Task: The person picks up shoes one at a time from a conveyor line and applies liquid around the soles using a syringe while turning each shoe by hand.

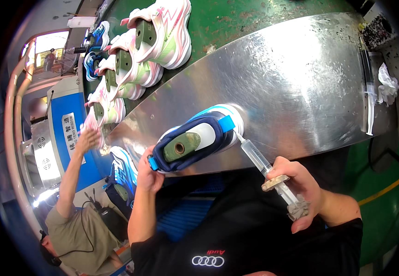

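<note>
A navy, white and bright-blue sneaker (218, 131) is held at the near edge of the metal table, with a green shoe last (188, 140) showing inside its collar. My left hand (150, 177) grips the shoe's left end beside a small blue tab. In my right hand (300, 186) is a clear syringe (255, 155), fingers wrapped round its rear part, where whitish wrapping covers it. Its thin tip points at the shoe's other end, just below a blue pull tab (226, 123). Whether the tip touches the shoe I cannot tell.
Several pink, white and green sneakers (167, 37) stand in a row beyond the metal table (291, 69). At the right lie another syringe (370, 99) and crumpled tissue (387, 85), near a speckled container (378, 32). At left, a co-worker's hand (88, 139) reaches to the row; another blue sneaker (123, 170) is near.
</note>
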Demonstrator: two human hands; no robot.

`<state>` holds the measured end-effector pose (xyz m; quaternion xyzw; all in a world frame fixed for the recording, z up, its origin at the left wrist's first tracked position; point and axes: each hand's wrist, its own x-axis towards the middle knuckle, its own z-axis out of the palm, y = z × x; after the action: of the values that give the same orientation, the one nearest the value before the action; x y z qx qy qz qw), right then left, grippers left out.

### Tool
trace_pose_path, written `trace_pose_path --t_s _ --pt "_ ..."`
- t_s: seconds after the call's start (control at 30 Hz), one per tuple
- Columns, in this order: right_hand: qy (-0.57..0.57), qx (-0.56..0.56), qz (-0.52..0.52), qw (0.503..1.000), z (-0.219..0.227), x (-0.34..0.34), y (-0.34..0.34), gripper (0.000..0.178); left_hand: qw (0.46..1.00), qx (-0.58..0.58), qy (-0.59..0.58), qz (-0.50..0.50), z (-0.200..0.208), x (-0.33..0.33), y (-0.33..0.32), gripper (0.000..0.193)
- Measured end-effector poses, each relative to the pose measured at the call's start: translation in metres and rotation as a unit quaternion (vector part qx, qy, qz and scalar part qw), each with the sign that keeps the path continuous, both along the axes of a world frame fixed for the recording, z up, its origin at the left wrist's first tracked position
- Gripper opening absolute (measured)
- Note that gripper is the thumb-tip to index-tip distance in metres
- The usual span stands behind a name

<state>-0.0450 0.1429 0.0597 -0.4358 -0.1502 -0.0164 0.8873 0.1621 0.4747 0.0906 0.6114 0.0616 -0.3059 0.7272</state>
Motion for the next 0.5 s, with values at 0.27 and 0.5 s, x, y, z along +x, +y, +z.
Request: trace_pose_path --t_s 0.27,0.5 --pt "-0.011 -0.052 -0.023 0.998 0.013 -0.003 0.008 0.095 0.987 -0.085 0.139 -0.005 0.003 -0.064 0.003 0.063" --pt "-0.010 -0.128 -0.036 0.991 0.026 -0.004 0.009 0.097 0.964 -0.198 0.158 -0.077 -0.001 -0.101 -0.032 0.075"
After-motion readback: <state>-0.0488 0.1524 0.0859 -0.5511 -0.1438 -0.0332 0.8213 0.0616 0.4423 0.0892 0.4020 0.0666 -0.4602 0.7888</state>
